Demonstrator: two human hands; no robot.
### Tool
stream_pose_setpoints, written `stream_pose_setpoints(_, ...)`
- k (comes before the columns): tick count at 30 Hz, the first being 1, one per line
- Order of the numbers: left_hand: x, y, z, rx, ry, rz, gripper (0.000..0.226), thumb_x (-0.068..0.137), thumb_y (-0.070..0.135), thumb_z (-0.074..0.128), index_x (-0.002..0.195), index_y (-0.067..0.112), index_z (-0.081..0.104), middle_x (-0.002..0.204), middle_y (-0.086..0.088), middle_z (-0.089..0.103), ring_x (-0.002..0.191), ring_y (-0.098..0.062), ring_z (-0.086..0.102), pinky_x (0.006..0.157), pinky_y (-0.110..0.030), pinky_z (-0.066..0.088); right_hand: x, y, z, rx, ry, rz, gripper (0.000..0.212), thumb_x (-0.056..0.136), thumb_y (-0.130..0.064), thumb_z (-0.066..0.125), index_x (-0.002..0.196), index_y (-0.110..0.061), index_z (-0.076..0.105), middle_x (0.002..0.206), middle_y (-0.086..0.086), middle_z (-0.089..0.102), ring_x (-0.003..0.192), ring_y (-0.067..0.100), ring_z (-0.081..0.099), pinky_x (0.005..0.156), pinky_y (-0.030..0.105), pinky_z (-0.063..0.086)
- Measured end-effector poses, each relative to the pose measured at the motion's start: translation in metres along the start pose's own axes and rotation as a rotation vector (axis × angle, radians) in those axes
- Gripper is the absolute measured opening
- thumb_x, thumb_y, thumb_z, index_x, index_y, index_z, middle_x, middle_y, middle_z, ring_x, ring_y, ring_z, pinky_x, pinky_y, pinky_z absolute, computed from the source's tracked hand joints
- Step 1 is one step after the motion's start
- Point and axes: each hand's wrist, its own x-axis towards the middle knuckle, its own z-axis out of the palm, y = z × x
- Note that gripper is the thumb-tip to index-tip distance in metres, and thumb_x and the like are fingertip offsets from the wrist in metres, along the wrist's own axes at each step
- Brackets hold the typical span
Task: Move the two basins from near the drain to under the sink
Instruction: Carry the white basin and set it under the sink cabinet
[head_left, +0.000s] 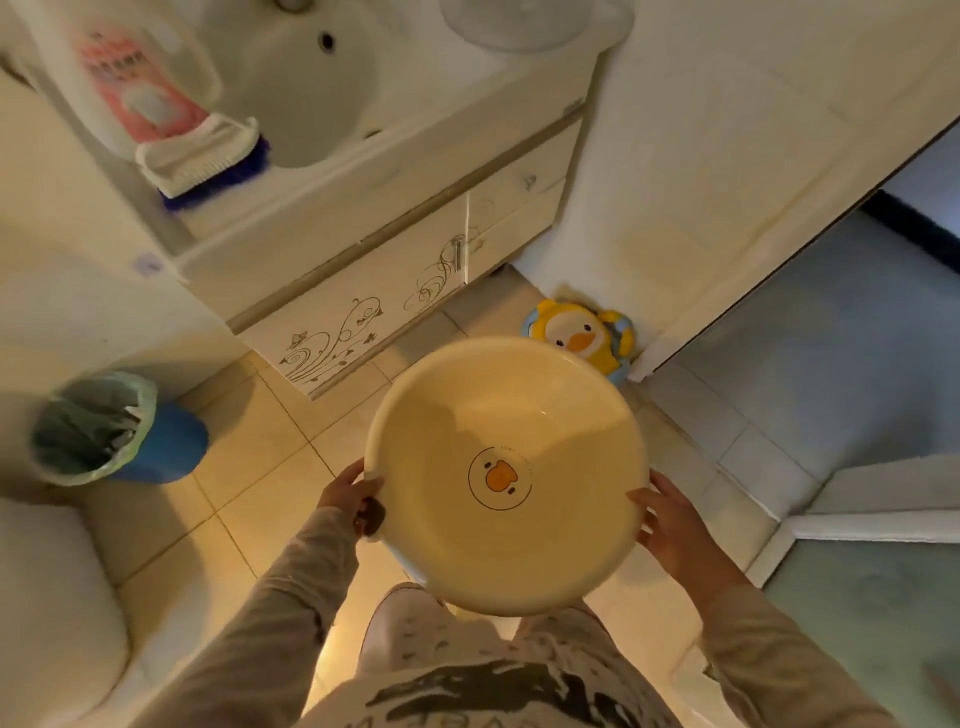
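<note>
A round cream basin (506, 415) with an orange duck-face print on its bottom is held in the air above the tiled floor, in front of the sink cabinet. My left hand (350, 491) grips its left rim and my right hand (670, 525) grips its right rim. Whether a second basin is nested under it I cannot tell. The white sink (306, 88) sits at the top, above a cabinet (363, 291) with swirl-patterned doors.
A blue waste bin (119, 428) with a green liner stands left on the floor. A yellow duck-shaped item (582, 335) leans in the corner right of the cabinet. A brush (202, 161) and pink bottle (137, 88) rest on the sink edge. A toilet (57, 613) is lower left.
</note>
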Motion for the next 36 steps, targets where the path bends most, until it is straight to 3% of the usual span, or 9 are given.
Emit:
stream_pose_setpoints(4, -0.003, -0.004, 0.041, -0.122, 0.095, -0.066, 0.052, 0.088, -0.003, 0.053, 0.138, 0.011, 0.048, 0.114, -0.012, 0.051, 0.102, -0.028, 0.047, 0.106, -0.05, 0.04, 0.049, -0.061, -0.009, -0.152, -0.078, 0.041, 0.04, 0.084, -0.001, 0.054, 0.119, -0.022, 0.055, 0.1, 0.006, 0.065, 0.088, 0.026, 0.06, 0.068, 0.036, 0.051)
stream_pose_setpoints(10, -0.01, -0.016, 0.086, -0.331, 0.204, -0.071, 0.051, 0.088, -0.003, 0.05, 0.136, 0.01, 0.048, 0.114, -0.012, 0.053, 0.103, -0.03, 0.048, 0.1, -0.047, 0.042, 0.11, -0.133, -0.001, -0.36, -0.225, 0.048, 0.048, 0.087, -0.003, 0.051, 0.13, -0.024, 0.05, 0.114, 0.007, 0.06, 0.101, 0.028, 0.057, 0.076, 0.038, 0.05)
stream_pose_setpoints(14, -0.019, -0.03, 0.098, -0.455, 0.273, -0.112, 0.05, 0.086, -0.001, 0.053, 0.133, 0.013, 0.052, 0.111, -0.01, 0.055, 0.096, -0.03, 0.052, 0.095, -0.045, 0.045, 0.135, -0.161, 0.019, -0.477, -0.325, 0.053, 0.045, 0.085, -0.005, 0.054, 0.123, -0.028, 0.055, 0.105, -0.001, 0.065, 0.094, 0.021, 0.06, 0.066, 0.033, 0.05)
stream_pose_setpoints(17, -0.019, -0.037, 0.098, -0.521, 0.332, -0.146, 0.048, 0.083, 0.003, 0.058, 0.129, 0.014, 0.056, 0.113, -0.011, 0.054, 0.098, -0.03, 0.049, 0.088, -0.039, 0.044, 0.151, -0.168, 0.036, -0.521, -0.326, 0.067, 0.044, 0.083, -0.005, 0.055, 0.119, -0.031, 0.054, 0.101, -0.002, 0.064, 0.09, 0.02, 0.06, 0.062, 0.031, 0.048)
stream_pose_setpoints(20, -0.016, -0.038, 0.091, -0.532, 0.332, -0.158, 0.048, 0.082, 0.004, 0.059, 0.129, 0.014, 0.056, 0.116, -0.011, 0.054, 0.102, -0.032, 0.048, 0.086, -0.042, 0.046, 0.16, -0.166, 0.054, -0.564, -0.34, 0.094, 0.048, 0.084, -0.003, 0.054, 0.125, -0.027, 0.052, 0.1, 0.002, 0.062, 0.089, 0.021, 0.059, 0.064, 0.032, 0.048)
stream_pose_setpoints(28, 0.009, -0.014, 0.063, -0.459, 0.36, -0.181, 0.052, 0.086, 0.003, 0.056, 0.136, 0.015, 0.049, 0.122, -0.017, 0.054, 0.101, -0.03, 0.049, 0.095, -0.045, 0.048, 0.176, -0.157, 0.095, -0.594, -0.35, 0.148, 0.051, 0.084, -0.001, 0.053, 0.132, -0.017, 0.05, 0.11, 0.01, 0.061, 0.099, 0.03, 0.056, 0.072, 0.037, 0.049)
stream_pose_setpoints(30, 0.013, -0.009, 0.061, -0.487, 0.354, -0.184, 0.051, 0.086, 0.001, 0.055, 0.135, 0.016, 0.05, 0.118, -0.016, 0.054, 0.1, -0.03, 0.048, 0.089, -0.042, 0.049, 0.181, -0.155, 0.103, -0.588, -0.322, 0.152, 0.051, 0.084, 0.0, 0.052, 0.132, -0.019, 0.05, 0.105, 0.007, 0.061, 0.095, 0.027, 0.056, 0.07, 0.036, 0.048)
stream_pose_setpoints(32, 0.022, -0.007, 0.059, -0.494, 0.35, -0.187, 0.051, 0.086, 0.001, 0.054, 0.134, 0.016, 0.051, 0.115, -0.015, 0.053, 0.101, -0.032, 0.048, 0.096, -0.044, 0.047, 0.191, -0.149, 0.111, -0.601, -0.306, 0.17, 0.052, 0.085, 0.001, 0.05, 0.132, -0.02, 0.049, 0.102, 0.004, 0.062, 0.09, 0.025, 0.057, 0.067, 0.035, 0.048)
stream_pose_setpoints(36, 0.057, -0.02, 0.057, -0.478, 0.389, -0.214, 0.049, 0.085, 0.002, 0.056, 0.132, 0.015, 0.053, 0.115, -0.015, 0.054, 0.103, -0.033, 0.05, 0.101, -0.048, 0.045, 0.228, -0.128, 0.12, -0.661, -0.273, 0.217, 0.056, 0.086, 0.004, 0.048, 0.138, -0.017, 0.046, 0.126, 0.015, 0.058, 0.107, 0.031, 0.054, 0.075, 0.038, 0.049)
